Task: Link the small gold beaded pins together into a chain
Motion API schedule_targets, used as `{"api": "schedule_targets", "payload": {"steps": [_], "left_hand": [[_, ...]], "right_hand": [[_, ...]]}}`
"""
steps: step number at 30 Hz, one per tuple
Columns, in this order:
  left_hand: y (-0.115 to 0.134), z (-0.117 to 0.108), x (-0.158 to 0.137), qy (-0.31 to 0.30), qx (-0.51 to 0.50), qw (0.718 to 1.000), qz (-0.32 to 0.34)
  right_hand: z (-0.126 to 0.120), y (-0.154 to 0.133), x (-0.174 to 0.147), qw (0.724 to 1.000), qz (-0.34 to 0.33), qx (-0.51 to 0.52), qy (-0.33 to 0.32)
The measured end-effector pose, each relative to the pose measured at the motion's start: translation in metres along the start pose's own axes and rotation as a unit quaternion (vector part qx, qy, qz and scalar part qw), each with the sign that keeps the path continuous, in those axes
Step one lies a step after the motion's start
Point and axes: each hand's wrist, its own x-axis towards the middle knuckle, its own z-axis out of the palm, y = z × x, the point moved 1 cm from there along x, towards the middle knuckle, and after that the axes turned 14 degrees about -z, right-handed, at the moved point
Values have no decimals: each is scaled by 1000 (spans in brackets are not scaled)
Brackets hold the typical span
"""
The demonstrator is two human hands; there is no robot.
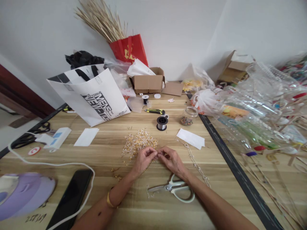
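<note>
My left hand (pixel 145 158) and my right hand (pixel 169 158) meet fingertip to fingertip at the near edge of a heap of small gold and clear beads (pixel 136 142). Both are closed in a pinch; whatever lies between the fingers is too small to make out. Below them a pair of scissors (pixel 175 188) with pale handles rests on the table, blades pointing left and slightly apart. A beaded chain (pixel 194 163) runs beside my right forearm. Behind the heap stands a black spool of thin wire (pixel 161 123).
Nearby are a utility knife (pixel 154 111), a glass jar of beads (pixel 188 116) and white paper (pixel 191 138). A white bag (pixel 92 95) and cardboard box (pixel 148 83) stand behind. Plastic bottles (pixel 249 105) crowd the right. A phone (pixel 72 195) and white cable (pixel 59 164) lie left.
</note>
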Motion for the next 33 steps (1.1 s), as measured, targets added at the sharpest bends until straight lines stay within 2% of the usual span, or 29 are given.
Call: {"api": "schedule_targets", "payload": {"steps": [12,20,23,26,29,33], "left_hand": [[-1,0,0,-2,15,1000,0],[-7,2,1,-2,35,999,36],[-6,3,-2,45,101,991,75],[-6,3,-3,85,184,968,147],[-9,2,-3,90,229,947,208],[-11,0,-2,86,251,938,226]], "right_hand": [[-2,-2,1,998,37,43,-19],[1,9,-3,988,94,119,-27],[2,11,-3,984,104,141,-33],[2,13,-3,982,115,145,-36],[2,14,-3,980,125,153,-38],[3,14,-3,977,129,163,-37]]}}
